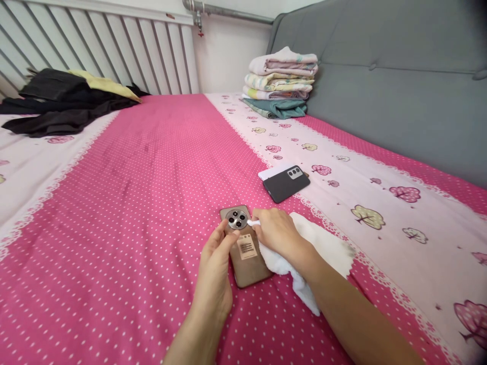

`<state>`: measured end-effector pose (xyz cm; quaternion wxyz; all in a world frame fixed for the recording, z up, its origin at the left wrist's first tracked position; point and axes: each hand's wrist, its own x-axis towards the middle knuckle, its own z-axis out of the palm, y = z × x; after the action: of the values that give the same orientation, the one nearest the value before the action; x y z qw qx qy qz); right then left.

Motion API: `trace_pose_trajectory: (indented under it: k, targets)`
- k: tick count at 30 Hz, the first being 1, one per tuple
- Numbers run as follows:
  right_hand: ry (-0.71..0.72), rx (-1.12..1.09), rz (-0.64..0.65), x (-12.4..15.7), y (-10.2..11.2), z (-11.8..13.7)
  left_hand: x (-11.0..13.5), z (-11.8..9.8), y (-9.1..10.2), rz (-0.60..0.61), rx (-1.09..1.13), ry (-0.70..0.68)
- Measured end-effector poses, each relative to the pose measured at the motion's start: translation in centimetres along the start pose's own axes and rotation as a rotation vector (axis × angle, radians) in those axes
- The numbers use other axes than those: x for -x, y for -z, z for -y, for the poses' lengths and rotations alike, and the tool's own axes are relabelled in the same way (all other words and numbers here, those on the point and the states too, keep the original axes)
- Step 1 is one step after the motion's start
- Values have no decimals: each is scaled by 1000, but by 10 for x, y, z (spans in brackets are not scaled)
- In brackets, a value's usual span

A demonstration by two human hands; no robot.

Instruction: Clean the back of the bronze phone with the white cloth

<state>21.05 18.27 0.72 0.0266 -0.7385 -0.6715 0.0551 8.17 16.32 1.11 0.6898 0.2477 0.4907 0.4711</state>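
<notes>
A brown-gold smartphone [251, 268] lies back-up on the pink bedspread, with a round camera ring [237, 219] at its far end and a paper label [247, 247] below that. My left hand [217, 256] grips its left edge near the ring, thumb resting on the back. Closed around a white cloth [323, 241], my right hand [278, 230] is at the phone's right side. A small twisted tip of the cloth pokes from the fingers beside the camera ring. The rest of the cloth spreads under and behind my right wrist.
Beyond my right hand, a black smartphone [283, 186] rests partly over a white flat item [268, 173]. Folded fabrics [281, 81] are stacked against the grey headboard [380, 76]. Dark clothes [57, 106] lie at the far left, near a white radiator [114, 45].
</notes>
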Motion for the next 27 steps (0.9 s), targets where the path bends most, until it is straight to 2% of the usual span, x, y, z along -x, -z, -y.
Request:
trace_pose_trajectory:
  k: [27]
  targets:
    - [-6, -3, 4, -1, -2, -2, 2, 0, -1, -21, 5, 9]
